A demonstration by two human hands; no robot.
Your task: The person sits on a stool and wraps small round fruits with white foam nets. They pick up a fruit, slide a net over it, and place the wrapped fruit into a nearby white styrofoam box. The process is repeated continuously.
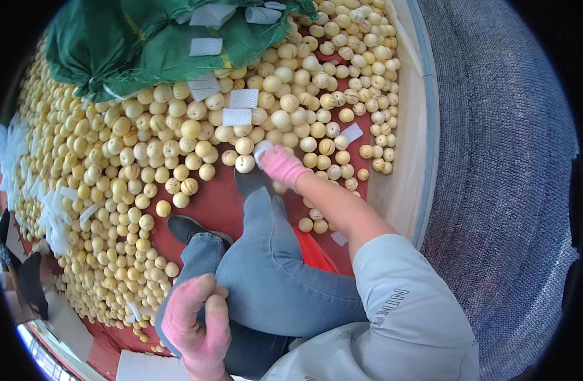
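My right hand [283, 165], in a pink glove, reaches forward to the near edge of a spread of pale yellow round fruits [279, 119], some with dark stripes. A small white piece, which looks like a foam net sleeve [263, 150], is at its fingertips; blur hides whether a fruit is inside. Just left of it, a pale fruit [244, 164] rests by my shoe. My left hand [196, 319], also pink-gloved, is raised above my left leg with fingers curled towards the thumb, and no object shows in it. White foam net sleeves [244, 98] lie flat on the fruits ahead.
A green mesh sack [144, 47] with more sleeves on it lies across the fruits. White foam sleeves are heaped [53, 219] at left, near another person's dark-clad limb [32, 285]. Red ground covering [206, 202] shows around my shoes. A pale blue edge [429, 119] borders dark woven fabric [496, 166].
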